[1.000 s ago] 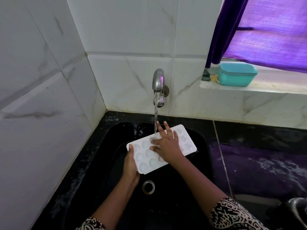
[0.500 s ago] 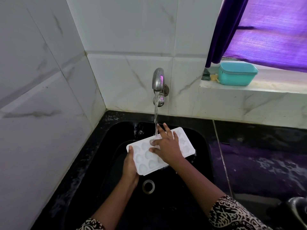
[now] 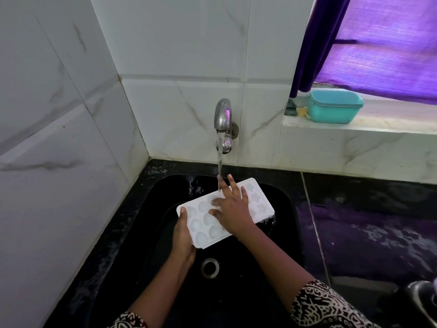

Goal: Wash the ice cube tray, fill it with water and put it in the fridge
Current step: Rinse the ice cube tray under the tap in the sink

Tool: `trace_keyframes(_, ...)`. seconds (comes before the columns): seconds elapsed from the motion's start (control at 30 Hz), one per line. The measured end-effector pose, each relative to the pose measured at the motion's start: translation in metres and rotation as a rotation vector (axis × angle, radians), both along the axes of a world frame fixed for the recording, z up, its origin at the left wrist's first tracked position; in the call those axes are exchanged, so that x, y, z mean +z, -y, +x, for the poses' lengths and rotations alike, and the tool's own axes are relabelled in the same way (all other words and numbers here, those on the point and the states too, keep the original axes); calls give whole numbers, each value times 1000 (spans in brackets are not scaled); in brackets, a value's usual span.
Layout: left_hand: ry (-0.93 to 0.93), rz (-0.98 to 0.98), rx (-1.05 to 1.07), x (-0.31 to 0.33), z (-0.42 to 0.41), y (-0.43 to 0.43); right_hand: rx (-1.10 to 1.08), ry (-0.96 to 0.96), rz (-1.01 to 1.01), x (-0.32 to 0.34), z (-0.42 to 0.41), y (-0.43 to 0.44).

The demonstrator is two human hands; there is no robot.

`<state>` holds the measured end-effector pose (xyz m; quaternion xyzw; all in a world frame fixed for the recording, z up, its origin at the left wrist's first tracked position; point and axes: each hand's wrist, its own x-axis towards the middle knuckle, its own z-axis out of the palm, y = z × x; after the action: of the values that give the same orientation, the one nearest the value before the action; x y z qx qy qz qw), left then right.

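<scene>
**A:** From the head view, where was the ice cube tray [image 3: 257, 204]?

**B:** It was held over the black sink [image 3: 283, 202], just below centre of the picture, tilted so its right end sat higher and farther back. It was white, with rounded moulds at the left end and star-like ones at the right.

**A:** And the hands?

**B:** The left hand [image 3: 183, 235] had the tray's near-left end, at about 7 o'clock from the tray's middle. Its grip was closed on that end, thumb lying over the top rim and the palm underneath. The right hand [image 3: 233, 209] lay flat on the tray's upper face, fingers spread and pointing toward 12 o'clock. It grasped nothing; it only pressed on the moulds.

**A:** Was the water running?

**B:** Yes. The metal tap [image 3: 222, 114] stood out of the tiled wall [image 3: 165, 55] at 12 o'clock from the tray, and a stream of water [image 3: 220, 162] fell straight down onto the tray by the right hand's fingertips. Water ran off the tray's right end.

**A:** What else was in sight?

**B:** The drain [image 3: 210, 267] lay in the sink floor at 6 o'clock from the tray. The dark bench [image 3: 366, 221] stretched off at 3 o'clock, wet and shiny. On the window ledge [image 3: 378, 124] at about 2 o'clock stood a teal container [image 3: 334, 107], under a purple curtain [image 3: 378, 39]. Patterned black-and-white sleeves [image 3: 326, 306] showed at the bottom edge.
</scene>
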<state>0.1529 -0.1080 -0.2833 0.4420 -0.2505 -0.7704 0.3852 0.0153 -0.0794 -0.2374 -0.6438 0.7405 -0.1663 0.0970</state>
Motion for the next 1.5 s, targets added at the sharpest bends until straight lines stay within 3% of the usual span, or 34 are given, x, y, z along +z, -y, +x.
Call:
trace_keyframes(0.33, -31, 20, 57, -1, -2, 3, -229, -57, -86, -4, 2, -20)
trace_keyframes(0.47, -48, -6, 41, 3, -3, 10, -139, 64, -170, -4, -4, -26)
trace_keyframes(0.77, -5, -12, 55, 12, -12, 16, -39, 10, -9, -1, -1, -7)
trace_keyframes(1.0, -1, -7, 79, 6, -12, 16, -121, -50, 11, 1, -4, -11)
trace_keyframes(1.27, 3, 3, 99, 4, -10, 14, -43, 33, 28, -3, 1, -11)
trace_keyframes(1.5, 21, -6, 99, 2, -10, 14, -74, -123, 51, 3, -6, -9)
